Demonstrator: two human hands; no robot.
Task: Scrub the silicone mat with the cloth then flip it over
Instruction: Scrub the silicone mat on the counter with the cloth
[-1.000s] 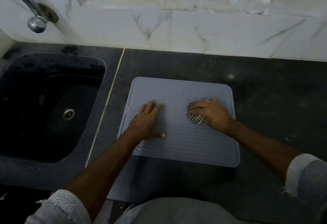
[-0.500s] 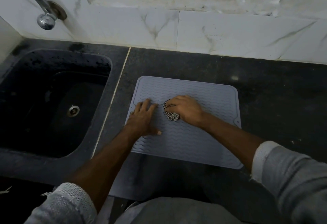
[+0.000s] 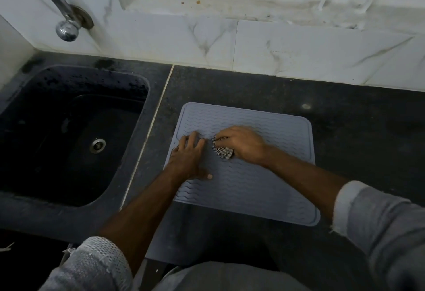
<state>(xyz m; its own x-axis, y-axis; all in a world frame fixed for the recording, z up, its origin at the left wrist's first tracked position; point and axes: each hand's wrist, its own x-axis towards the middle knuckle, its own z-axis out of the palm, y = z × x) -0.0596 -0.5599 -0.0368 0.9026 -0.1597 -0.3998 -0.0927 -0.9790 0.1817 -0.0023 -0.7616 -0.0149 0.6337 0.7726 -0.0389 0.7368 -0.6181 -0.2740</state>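
A grey silicone mat [image 3: 264, 187] with a wavy ribbed surface lies flat on the dark counter [image 3: 356, 129]. My left hand [image 3: 188, 158] presses flat on the mat's left part, fingers straight and spread. My right hand [image 3: 243, 143] grips a bunched black-and-white checked cloth [image 3: 222, 149] and holds it against the mat near its middle, just right of my left fingertips. Most of the cloth is hidden under my right hand.
A dark sink [image 3: 69, 134] with a metal drain [image 3: 98, 145] sits left of the mat, under a curved tap [image 3: 66, 28]. A white marble backsplash [image 3: 276, 46] runs along the back. The counter's front edge lies close below the mat.
My right hand has slid the cloth leftward across the mat, from its right part to near my left fingertips. My left hand has stayed pressed on the mat.
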